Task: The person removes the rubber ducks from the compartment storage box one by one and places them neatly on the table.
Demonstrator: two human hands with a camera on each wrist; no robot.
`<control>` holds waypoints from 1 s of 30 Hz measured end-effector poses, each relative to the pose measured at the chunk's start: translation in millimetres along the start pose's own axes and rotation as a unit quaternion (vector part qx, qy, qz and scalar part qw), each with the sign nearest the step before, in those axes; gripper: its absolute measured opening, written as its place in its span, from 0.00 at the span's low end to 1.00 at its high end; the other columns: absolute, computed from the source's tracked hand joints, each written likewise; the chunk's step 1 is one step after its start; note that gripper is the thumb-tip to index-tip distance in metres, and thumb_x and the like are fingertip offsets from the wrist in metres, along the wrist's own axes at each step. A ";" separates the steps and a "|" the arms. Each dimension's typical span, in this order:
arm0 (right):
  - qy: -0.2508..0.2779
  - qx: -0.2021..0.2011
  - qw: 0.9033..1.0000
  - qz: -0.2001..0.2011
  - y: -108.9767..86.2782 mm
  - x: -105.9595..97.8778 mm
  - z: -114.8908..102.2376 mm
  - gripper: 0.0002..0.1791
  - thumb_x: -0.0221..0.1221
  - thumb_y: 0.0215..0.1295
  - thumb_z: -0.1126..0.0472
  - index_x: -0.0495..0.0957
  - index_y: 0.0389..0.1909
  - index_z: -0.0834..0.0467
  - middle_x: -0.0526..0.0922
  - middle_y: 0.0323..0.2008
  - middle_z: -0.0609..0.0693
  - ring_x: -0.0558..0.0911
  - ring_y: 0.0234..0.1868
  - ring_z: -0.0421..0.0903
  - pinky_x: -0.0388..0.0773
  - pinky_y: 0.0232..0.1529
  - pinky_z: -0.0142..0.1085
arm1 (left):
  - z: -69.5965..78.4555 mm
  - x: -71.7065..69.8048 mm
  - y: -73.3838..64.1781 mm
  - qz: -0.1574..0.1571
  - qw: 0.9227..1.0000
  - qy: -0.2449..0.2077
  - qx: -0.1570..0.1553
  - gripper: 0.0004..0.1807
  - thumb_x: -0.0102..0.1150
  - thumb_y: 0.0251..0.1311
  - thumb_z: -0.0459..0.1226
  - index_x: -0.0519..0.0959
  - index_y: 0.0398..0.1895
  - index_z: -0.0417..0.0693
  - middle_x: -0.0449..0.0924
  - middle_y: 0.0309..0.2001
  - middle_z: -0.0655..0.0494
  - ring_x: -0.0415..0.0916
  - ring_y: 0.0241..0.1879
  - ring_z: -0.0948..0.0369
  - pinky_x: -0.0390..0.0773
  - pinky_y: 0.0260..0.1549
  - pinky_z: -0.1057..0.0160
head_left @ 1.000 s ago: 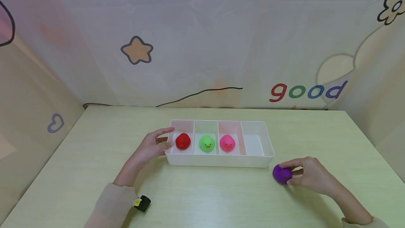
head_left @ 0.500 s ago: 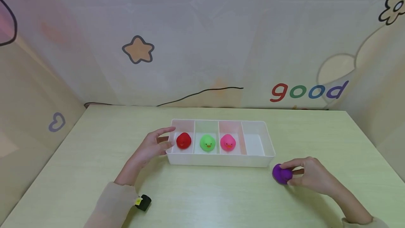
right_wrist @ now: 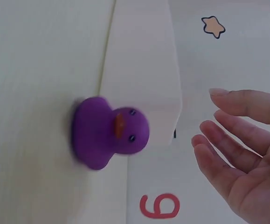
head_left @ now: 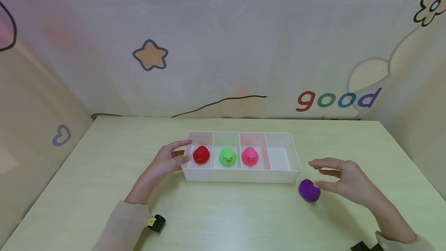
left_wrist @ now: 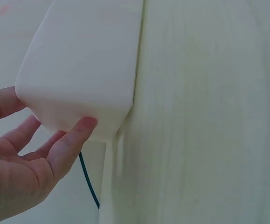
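Note:
A white divided tray (head_left: 240, 176) holds a red rubber duck (head_left: 201, 155), a green one (head_left: 227, 157) and a pink one (head_left: 249, 157), each in its own compartment. My left hand (head_left: 170, 157) grips the tray's left end; in the left wrist view its thumb (left_wrist: 74, 142) presses the outer end wall. A purple rubber duck (right_wrist: 97, 133) stands upright on the table, just off the tray's near right corner. Fingers spread, my right hand (head_left: 352, 181) hovers beside and above this duck, with a gap between hand and duck in the right wrist view.
The tray's rightmost compartment (head_left: 280, 154) contains no duck. Pale wood-look table (head_left: 230, 216) surrounds the tray, and a printed cloth backdrop (head_left: 223, 49) rises behind its far edge. Black wrist-worn pieces show at both sleeves.
My right hand has let go of the purple duck and lifted up and away, its fingers spreading. The duck has turned slightly where it stands. My left hand keeps its place on the tray.

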State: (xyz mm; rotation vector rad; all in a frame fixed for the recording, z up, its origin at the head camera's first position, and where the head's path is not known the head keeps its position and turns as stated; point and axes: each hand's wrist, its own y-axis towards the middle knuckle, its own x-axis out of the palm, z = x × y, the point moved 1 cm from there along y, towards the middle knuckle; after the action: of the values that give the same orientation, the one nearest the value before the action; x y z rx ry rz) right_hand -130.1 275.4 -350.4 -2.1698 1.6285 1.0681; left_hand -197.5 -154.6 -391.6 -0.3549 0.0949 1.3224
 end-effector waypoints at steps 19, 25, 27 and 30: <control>0.022 0.004 0.999 -0.035 63.8 41.4 -44.9 0.25 0.65 0.48 0.72 0.74 0.51 0.69 0.77 0.48 0.62 0.76 0.49 0.59 0.74 0.47 0.46 | -0.2 -0.9 -2.3 -0.013 1.000 -0.027 0.008 0.28 0.51 0.61 0.31 0.62 0.65 0.48 0.59 0.63 0.41 0.62 0.59 0.44 0.76 0.45 0.54; 0.020 0.010 0.999 -0.042 84.4 61.8 -45.3 0.24 0.65 0.48 0.72 0.74 0.50 0.69 0.77 0.48 0.63 0.77 0.48 0.60 0.75 0.47 0.47 | -1.7 -0.7 -0.8 -0.010 0.999 -0.032 0.010 0.28 0.52 0.60 0.31 0.63 0.65 0.48 0.60 0.63 0.42 0.61 0.59 0.44 0.77 0.44 0.54; 0.023 0.019 0.998 -0.049 90.0 68.3 -44.0 0.25 0.65 0.48 0.72 0.74 0.50 0.69 0.77 0.48 0.63 0.77 0.48 0.60 0.75 0.47 0.48 | -1.8 -0.6 -0.8 -0.010 0.999 -0.031 0.011 0.28 0.52 0.60 0.30 0.63 0.65 0.48 0.60 0.63 0.42 0.61 0.59 0.44 0.77 0.44 0.54; 0.025 0.032 0.997 -0.058 96.6 77.1 -42.6 0.24 0.65 0.48 0.72 0.74 0.50 0.68 0.77 0.48 0.63 0.77 0.49 0.59 0.75 0.47 0.48 | -1.4 -1.0 -1.5 -0.010 0.999 -0.030 0.013 0.28 0.52 0.60 0.30 0.63 0.65 0.48 0.60 0.63 0.42 0.61 0.59 0.44 0.77 0.43 0.54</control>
State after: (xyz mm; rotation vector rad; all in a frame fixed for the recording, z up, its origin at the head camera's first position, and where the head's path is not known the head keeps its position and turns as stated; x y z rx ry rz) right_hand -190.5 159.5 -348.4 -2.2359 1.5140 0.9238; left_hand -196.2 -156.2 -392.4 -0.2927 0.0580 1.3107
